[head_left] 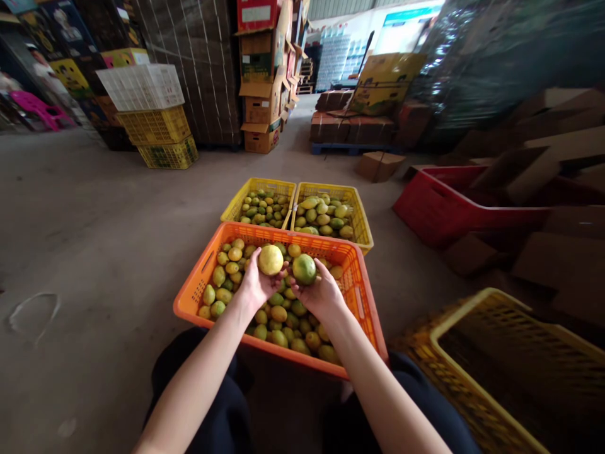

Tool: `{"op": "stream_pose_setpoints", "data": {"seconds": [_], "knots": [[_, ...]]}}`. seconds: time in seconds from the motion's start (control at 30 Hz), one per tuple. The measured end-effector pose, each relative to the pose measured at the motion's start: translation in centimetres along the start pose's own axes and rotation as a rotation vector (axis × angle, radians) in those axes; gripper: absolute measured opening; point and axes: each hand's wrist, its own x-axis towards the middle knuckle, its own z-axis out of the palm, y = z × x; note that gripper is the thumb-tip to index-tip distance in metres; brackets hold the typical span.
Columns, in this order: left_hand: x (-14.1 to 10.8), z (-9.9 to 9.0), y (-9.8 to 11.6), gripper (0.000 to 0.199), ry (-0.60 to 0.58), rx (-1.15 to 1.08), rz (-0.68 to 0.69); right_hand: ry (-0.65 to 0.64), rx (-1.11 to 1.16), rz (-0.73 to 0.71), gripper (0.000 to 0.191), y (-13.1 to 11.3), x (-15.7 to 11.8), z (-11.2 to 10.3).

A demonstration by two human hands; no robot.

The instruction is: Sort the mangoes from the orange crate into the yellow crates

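Apparently for viewing together, holds a yellow fruit point(271, 260) in the left hand point(258, 285) and a green fruit point(304, 270) in the right hand point(324, 292), each within a curled grip, side by side above the orange crate point(201, 272).

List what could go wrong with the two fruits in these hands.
The left hand holds the yellow fruit above the orange crate; a slip might bruise it against the loose fruit below.
The right hand holds the green fruit close by, so the two could knock together.
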Motion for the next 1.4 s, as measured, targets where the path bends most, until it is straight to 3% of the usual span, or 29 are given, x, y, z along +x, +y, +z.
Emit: {"op": "stream_pose_setpoints", "data": {"seconds": [0.13, 0.2, 0.27, 0.4, 0.57, 0.7, 0.8, 0.9, 1.07, 1.17, 1.3, 1.4], "knots": [[0.1, 0.1, -0.1, 0.041, 0.064, 0.085, 0.066, 0.02, -0.023, -0.02, 0.03, -0.3, 0.2, -0.1], [0.0, 0.2, -0.5, 0.032, 0.138, 0.228, 0.242, 0.016, -0.038, -0.063, 0.019, -0.4, 0.4, -0.2], [0.1, 0.1, -0.8, 0.035, 0.167, 0.425, 0.496, -0.014, -0.075, -0.151, 0.008, -0.3, 0.5, -0.3], [0.6, -0.3, -1.1, 0.053, 0.122, 0.743, 0.885, -0.028, -0.292, -0.482, 0.029, 0.2, 0.0, -0.1], [1.0, -1.0, -1.1, 0.061, 0.115, 0.903, 1.123, 0.053, -0.686, -1.089, 0.04, 0.7, -1.1, 0.3], [0.6, -0.8, -1.4, 0.06, 0.072, 0.937, 1.198, 0.043, -0.807, -1.207, 0.041, 0.8, -1.0, 0.1], [0.0, -0.2, -1.5, 0.061, 0.018, 0.871, 1.149, 0.041, -0.771, -1.214, 0.043, 1.0, -0.9, 0.0], [-0.8, 0.5, -1.2, 0.062, -0.066, 0.668, 0.984, 0.028, -0.654, -1.155, 0.041, 1.0, -1.2, 0.1], [-1.6, 0.9, 0.0, 0.045, -0.215, 0.262, 0.617, -0.069, -0.398, -0.84, 0.031, -0.1, -2.0, 0.6], [-2.0, 0.9, 0.6, 0.04, -0.234, 0.061, 0.447, -0.185, -0.246, -0.653, 0.028, -0.7, -2.2, 0.8], [-2.3, 1.0, 0.9, 0.039, -0.244, -0.054, 0.333, -0.261, -0.088, -0.49, 0.023, -1.0, -2.0, 0.8], [-2.4, 1.0, 0.9, 0.037, -0.257, -0.072, 0.273, -0.258, -0.022, -0.452, 0.019, -1.1, -1.5, 0.7]]}}
